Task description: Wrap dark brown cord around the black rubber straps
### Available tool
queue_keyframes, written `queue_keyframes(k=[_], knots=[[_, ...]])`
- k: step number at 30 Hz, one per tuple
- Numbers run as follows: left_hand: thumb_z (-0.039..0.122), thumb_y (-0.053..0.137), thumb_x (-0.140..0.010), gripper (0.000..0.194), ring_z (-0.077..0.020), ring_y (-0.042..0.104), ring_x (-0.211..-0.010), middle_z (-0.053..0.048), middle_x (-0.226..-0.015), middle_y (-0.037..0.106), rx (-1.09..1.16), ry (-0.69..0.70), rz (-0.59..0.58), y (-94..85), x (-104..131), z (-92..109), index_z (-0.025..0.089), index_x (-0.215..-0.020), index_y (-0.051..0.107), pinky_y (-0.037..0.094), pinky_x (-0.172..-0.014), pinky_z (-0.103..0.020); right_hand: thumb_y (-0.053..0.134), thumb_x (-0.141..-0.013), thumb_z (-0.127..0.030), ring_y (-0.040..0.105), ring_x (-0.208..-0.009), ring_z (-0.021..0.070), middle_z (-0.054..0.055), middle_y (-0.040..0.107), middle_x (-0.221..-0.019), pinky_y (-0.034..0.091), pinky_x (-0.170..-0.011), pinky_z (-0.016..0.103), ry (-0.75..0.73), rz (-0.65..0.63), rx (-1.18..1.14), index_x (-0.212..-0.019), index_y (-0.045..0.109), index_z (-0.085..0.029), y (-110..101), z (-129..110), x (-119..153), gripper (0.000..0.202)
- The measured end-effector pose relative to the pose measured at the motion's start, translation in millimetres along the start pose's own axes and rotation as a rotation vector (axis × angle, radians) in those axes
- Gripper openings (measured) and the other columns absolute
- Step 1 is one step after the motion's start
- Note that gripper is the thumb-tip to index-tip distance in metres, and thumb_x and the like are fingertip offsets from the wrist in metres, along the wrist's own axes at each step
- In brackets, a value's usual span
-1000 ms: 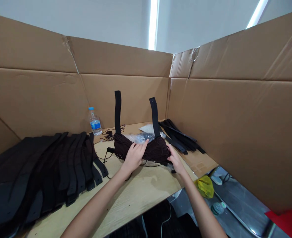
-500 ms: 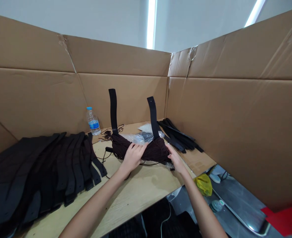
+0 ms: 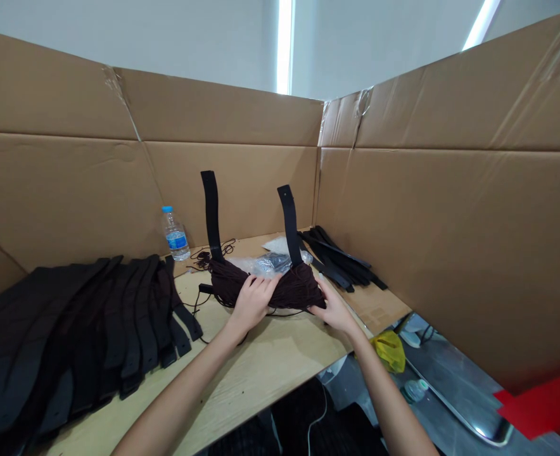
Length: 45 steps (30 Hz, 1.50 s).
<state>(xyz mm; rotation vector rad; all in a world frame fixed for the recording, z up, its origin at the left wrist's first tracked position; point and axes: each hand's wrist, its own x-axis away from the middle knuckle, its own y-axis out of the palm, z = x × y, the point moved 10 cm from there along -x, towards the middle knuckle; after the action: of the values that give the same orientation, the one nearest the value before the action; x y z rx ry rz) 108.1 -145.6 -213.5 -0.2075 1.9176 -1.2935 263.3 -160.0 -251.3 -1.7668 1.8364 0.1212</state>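
A thick bundle of dark brown cord (image 3: 227, 283) lies across the table in front of me. Two black straps stand up out of it, the left strap (image 3: 211, 212) and the right strap (image 3: 288, 221). My left hand (image 3: 254, 301) is closed over the middle of the bundle, fingers on top and thumb side hidden. At the bundle's right end, my right hand (image 3: 331, 307) grips the cord between thumb and fingers. A short black strap end (image 3: 206, 289) and loose cord stick out on the left. Clear plastic wrapping (image 3: 265, 263) lies just behind the bundle.
Many overlapping black straps (image 3: 94, 316) cover the table's left side. A water bottle (image 3: 175, 234) stands at the back, beside tangled cord (image 3: 203, 258). More black strips (image 3: 339, 256) lie at back right. Cardboard walls (image 3: 242, 174) enclose the back and right. A yellow bag (image 3: 388, 351) is below the edge.
My right hand has shifted lower and inward on the bundle's right end, its thumb now beneath the cord. My left hand keeps its place on the bundle. The view has turned slightly right.
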Motion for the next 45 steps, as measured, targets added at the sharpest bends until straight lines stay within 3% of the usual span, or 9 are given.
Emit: queue_keyframes(k=[8, 11, 15, 19, 22, 29, 35, 40, 45], knots=[[0.005, 0.052, -0.07, 0.066, -0.0278, 0.058, -0.098, -0.013, -0.107, 0.067, 0.005, -0.003, -0.012, -1.3, 2, 4, 0.013, -0.135, 0.046, 0.039, -0.093, -0.042, 0.074, -0.07, -0.035, 0.056, -0.118, 0.0286, 0.014, 0.061, -0.126, 0.045, -0.1, 0.042, -0.057, 0.031, -0.03, -0.128, 0.053, -0.016, 4, -13, -9, 0.065], [0.023, 0.063, -0.073, 0.067, -0.0295, 0.057, -0.1, -0.014, -0.11, 0.065, 0.019, -0.021, -0.009, -7.4, 1, 6, 0.012, -0.136, 0.044, 0.038, -0.094, -0.043, 0.073, -0.071, -0.04, 0.057, -0.115, 0.0291, 0.015, 0.061, -0.124, 0.046, -0.099, 0.042, -0.067, 0.056, -0.039, -0.127, 0.052, -0.016, 3, -11, -9, 0.065], [0.058, 0.071, -0.063, 0.087, -0.034, 0.055, -0.108, -0.018, -0.118, 0.062, 0.085, -0.082, 0.033, -18.0, -1, 9, 0.009, -0.13, 0.048, 0.032, -0.101, -0.05, 0.072, -0.072, -0.04, 0.059, -0.111, 0.0287, 0.015, 0.062, -0.121, 0.047, -0.097, 0.042, -0.075, 0.073, -0.044, -0.125, 0.052, -0.016, 3, -13, -8, 0.061], [0.064, 0.069, -0.06, 0.088, -0.0363, 0.053, -0.115, -0.022, -0.125, 0.059, 0.109, -0.102, 0.115, -24.8, -1, 11, 0.006, -0.124, 0.052, 0.027, -0.106, -0.052, 0.071, -0.071, -0.034, 0.059, -0.111, 0.0278, 0.014, 0.062, -0.12, 0.046, -0.096, 0.04, -0.091, 0.05, -0.046, -0.122, 0.052, -0.016, 7, -24, -11, 0.057], [0.066, 0.065, -0.064, 0.085, -0.0369, 0.054, -0.114, -0.024, -0.125, 0.059, 0.096, -0.109, 0.176, -28.1, 1, 11, 0.005, -0.122, 0.053, 0.031, -0.104, -0.052, 0.07, -0.07, -0.03, 0.059, -0.111, 0.0267, 0.013, 0.062, -0.12, 0.046, -0.096, 0.038, -0.107, 0.034, -0.052, -0.122, 0.051, -0.016, 10, -36, -14, 0.057], [0.052, 0.062, -0.074, 0.065, -0.0352, 0.057, -0.11, -0.023, -0.125, 0.06, 0.031, -0.139, 0.242, -35.0, 4, 10, 0.009, -0.121, 0.052, 0.037, -0.099, -0.049, 0.066, -0.071, -0.024, 0.06, -0.107, 0.0257, 0.01, 0.064, -0.115, 0.047, -0.095, 0.037, -0.128, 0.042, -0.073, -0.118, 0.053, -0.018, 17, -52, -15, 0.049], [0.041, 0.066, -0.069, 0.063, -0.0337, 0.06, -0.107, -0.023, -0.119, 0.063, 0.088, -0.142, 0.303, -42.9, 6, 7, 0.007, -0.119, 0.048, 0.039, -0.098, -0.047, 0.071, -0.068, -0.029, 0.058, -0.111, 0.0265, 0.012, 0.059, -0.124, 0.044, -0.099, 0.039, -0.116, 0.022, -0.113, -0.12, 0.052, -0.017, 20, -55, -18, 0.056], [0.016, 0.061, -0.065, 0.053, -0.0296, 0.065, -0.094, -0.018, -0.101, 0.069, 0.17, -0.155, 0.273, -42.6, 0, -4, 0.005, -0.116, 0.051, 0.048, -0.087, -0.041, 0.077, -0.066, -0.037, 0.055, -0.118, 0.0283, 0.015, 0.055, -0.13, 0.042, -0.102, 0.041, -0.094, -0.042, -0.155, -0.127, 0.046, -0.016, 27, -54, -24, 0.072], [0.008, 0.054, -0.067, 0.053, -0.027, 0.067, -0.089, -0.016, -0.103, 0.071, 0.196, -0.175, 0.255, -41.1, -2, -15, 0.007, -0.12, 0.051, 0.051, -0.08, -0.037, 0.076, -0.069, -0.039, 0.053, -0.12, 0.0287, 0.015, 0.056, -0.129, 0.04, -0.104, 0.042, -0.09, -0.101, -0.168, -0.131, 0.045, -0.017, 32, -56, -23, 0.073]])
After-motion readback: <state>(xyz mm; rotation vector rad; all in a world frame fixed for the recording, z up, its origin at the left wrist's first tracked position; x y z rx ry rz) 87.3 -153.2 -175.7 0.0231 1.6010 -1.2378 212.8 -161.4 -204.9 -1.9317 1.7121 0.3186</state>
